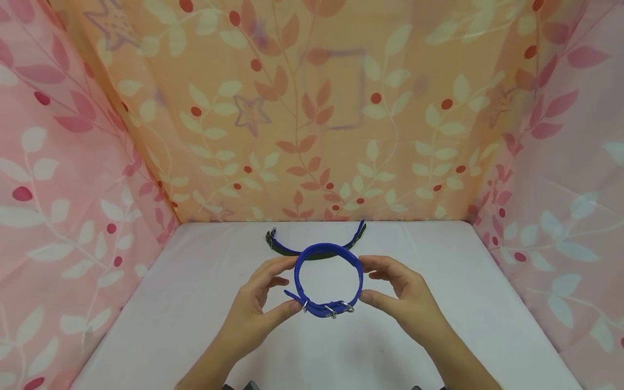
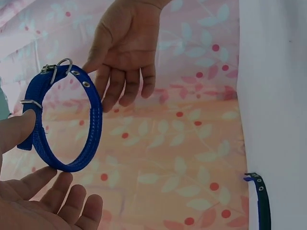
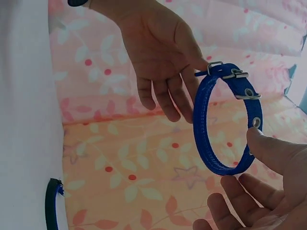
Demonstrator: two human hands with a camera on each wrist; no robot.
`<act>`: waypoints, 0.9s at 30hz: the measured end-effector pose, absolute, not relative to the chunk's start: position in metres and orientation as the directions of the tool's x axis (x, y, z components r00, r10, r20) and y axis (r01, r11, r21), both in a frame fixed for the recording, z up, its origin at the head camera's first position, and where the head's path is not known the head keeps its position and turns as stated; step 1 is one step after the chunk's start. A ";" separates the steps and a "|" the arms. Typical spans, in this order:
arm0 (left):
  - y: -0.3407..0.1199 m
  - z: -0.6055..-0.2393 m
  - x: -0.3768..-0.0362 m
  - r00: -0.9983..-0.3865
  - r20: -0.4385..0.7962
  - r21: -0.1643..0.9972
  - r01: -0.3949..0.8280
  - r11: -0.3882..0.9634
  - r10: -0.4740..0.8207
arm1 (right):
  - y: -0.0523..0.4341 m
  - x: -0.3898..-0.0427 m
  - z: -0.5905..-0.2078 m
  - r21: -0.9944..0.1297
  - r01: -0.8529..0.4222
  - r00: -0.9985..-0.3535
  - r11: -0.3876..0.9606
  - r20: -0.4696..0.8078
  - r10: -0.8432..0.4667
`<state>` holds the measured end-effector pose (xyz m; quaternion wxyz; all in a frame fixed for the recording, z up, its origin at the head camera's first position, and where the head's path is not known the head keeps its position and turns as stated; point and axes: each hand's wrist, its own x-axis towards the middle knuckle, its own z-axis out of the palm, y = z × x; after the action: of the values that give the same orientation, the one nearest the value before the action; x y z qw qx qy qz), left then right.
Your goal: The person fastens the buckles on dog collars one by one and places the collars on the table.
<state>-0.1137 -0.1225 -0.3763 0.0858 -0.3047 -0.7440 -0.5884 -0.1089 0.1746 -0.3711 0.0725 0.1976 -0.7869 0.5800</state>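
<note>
Now, left hand (image 1: 253,311): pinching collar (image 1: 331,248), half-curled.
Right hand (image 1: 407,295): pinching opposite side, likewise half-curled.
Collar: probably needing light, even pressure to hold round.

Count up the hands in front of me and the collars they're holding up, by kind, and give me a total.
Hands: 2 (left hand and right hand)
Held collars: 1 (the blue collar, gripped from both sides)
Total: 3
</note>
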 end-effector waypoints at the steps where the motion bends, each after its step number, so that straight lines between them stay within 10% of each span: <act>1: -0.125 -0.378 -0.115 -0.799 0.486 0.820 0.557 0.131 0.353 | 0.173 -0.110 -0.373 -0.881 -0.394 -0.912 0.262 0.339 -0.231; 27: -0.205 -0.442 -0.144 -0.930 0.309 0.771 0.367 0.520 0.198 | 0.091 -0.160 -0.439 -0.936 -0.257 -0.942 0.239 0.187 -0.279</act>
<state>-0.1437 -0.2054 -0.4415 0.0916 -0.1630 -0.8671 -0.4618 -0.1602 0.0906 -0.4389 -0.0095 0.1702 -0.7870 0.5929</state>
